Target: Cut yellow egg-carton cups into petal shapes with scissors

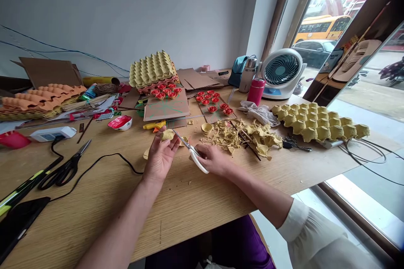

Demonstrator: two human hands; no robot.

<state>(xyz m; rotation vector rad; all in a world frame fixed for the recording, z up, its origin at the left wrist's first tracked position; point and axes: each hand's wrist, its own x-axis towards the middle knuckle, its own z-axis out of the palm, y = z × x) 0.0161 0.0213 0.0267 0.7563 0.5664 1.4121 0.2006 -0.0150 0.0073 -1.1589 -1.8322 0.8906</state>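
My left hand (160, 155) pinches a small yellow egg-carton piece (167, 135) over the wooden table (104, 201). My right hand (213, 159) is closed round the white handles of a pair of scissors (192, 151), whose blades point up-left towards that piece. A heap of yellow carton scraps (246, 136) lies just right of my hands, with a small yellow cup (206, 127) beside it. Red painted carton flowers (211, 101) sit on cardboard behind.
A yellow egg tray (318, 124) lies at right, a stack of trays (151, 69) at the back, orange trays (41, 98) at left. Black scissors (65, 170) and a black cable (104, 159) lie left. A white fan (282, 72), a red cup (256, 91) and a glue gun (154, 125) stand behind.
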